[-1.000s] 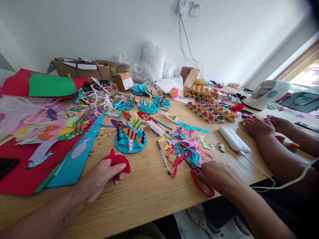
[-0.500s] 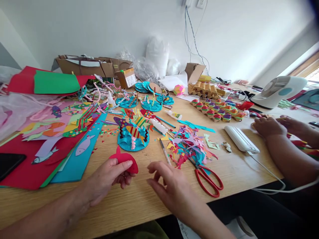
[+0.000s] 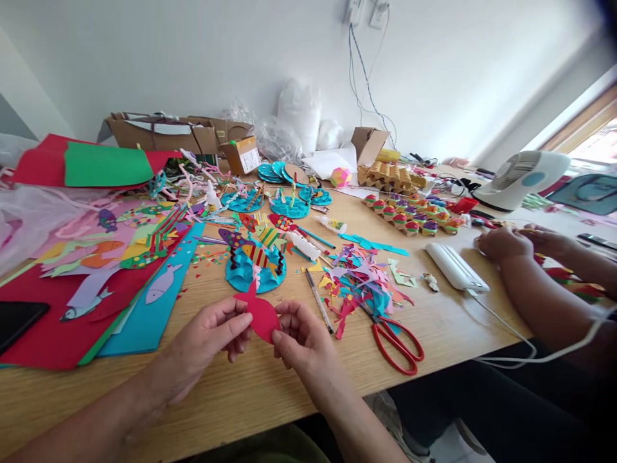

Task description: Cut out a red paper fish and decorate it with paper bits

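Note:
A red paper fish (image 3: 263, 317) is held up over the near part of the table, its tail pointing up and left. My left hand (image 3: 219, 331) pinches it near the tail between thumb and fingers. At its lower right edge, my right hand (image 3: 299, 337) has closed on it too. Just behind stands a round blue craft piece (image 3: 258, 273) with striped and dotted paper fish (image 3: 255, 252) mounted on it. Scissors with red handles (image 3: 398, 344) lie right of my right hand, blades toward a heap of paper scraps (image 3: 361, 276). A pen (image 3: 319, 301) lies between.
Coloured paper sheets (image 3: 139, 331) and cut fish (image 3: 162, 283) cover the left side. A white power bank (image 3: 457, 267) with a cable lies at right, near a co-worker's hands (image 3: 511, 247). Painted egg cartons (image 3: 409, 214) and a white fan (image 3: 523, 180) stand farther back.
My right hand has moved left and taken hold of the red fish's edge. The fish has turned, with its broad face now toward me. The view has shifted slightly.

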The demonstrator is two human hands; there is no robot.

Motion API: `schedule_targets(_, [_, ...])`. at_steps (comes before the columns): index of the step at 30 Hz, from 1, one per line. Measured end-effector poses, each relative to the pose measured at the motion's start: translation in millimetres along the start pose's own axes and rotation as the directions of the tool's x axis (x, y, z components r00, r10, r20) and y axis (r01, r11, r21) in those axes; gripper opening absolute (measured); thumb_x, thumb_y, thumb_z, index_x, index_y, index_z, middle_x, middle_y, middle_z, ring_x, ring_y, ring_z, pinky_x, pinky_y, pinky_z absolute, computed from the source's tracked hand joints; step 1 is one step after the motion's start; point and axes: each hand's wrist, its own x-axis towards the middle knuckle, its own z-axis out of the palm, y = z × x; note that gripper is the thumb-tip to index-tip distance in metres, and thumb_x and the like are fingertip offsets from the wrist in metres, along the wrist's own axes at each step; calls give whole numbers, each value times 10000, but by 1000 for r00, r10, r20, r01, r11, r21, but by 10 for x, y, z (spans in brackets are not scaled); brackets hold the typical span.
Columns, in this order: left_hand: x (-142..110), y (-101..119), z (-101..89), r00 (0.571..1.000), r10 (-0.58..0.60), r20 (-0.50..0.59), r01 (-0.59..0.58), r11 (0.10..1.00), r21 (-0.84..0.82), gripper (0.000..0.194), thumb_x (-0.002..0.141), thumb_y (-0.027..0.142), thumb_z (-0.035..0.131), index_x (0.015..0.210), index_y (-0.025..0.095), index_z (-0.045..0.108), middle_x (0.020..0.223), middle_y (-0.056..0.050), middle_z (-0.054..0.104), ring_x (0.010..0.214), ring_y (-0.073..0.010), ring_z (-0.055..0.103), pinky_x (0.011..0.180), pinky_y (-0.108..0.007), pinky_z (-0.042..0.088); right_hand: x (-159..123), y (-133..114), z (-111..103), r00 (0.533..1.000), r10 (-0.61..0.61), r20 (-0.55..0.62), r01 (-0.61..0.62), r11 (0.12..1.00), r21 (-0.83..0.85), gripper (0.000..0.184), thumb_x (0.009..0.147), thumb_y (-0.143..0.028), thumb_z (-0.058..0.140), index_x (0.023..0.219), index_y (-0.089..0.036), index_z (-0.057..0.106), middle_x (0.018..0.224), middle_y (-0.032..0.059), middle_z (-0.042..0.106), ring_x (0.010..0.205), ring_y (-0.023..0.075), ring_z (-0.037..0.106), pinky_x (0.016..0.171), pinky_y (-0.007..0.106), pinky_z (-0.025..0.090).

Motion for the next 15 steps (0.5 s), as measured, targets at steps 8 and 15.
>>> schedule_targets(8, [-76, 28, 26, 998, 68, -13, -68, 998, -8, 252, 778, 428, 594, 830, 185, 636, 712, -2, 561, 678, -143, 494, 577, -227, 415, -48, 2, 33, 999, 0, -49, 5, 995, 96, 227, 695, -274, 654, 876, -187, 549, 690, -32, 556, 475, 60, 459, 357, 157, 282])
schedule_targets(15, [9, 53, 169, 992, 121, -34, -118, 989, 94, 210, 736, 384, 582, 718, 175, 600, 634, 18, 540, 568, -119, 441, 518, -221, 367, -63, 36, 64, 999, 41, 12, -41, 998, 43, 248, 711, -353, 655, 832, -201, 501, 662, -29, 546, 502, 90, 478, 369, 167, 307])
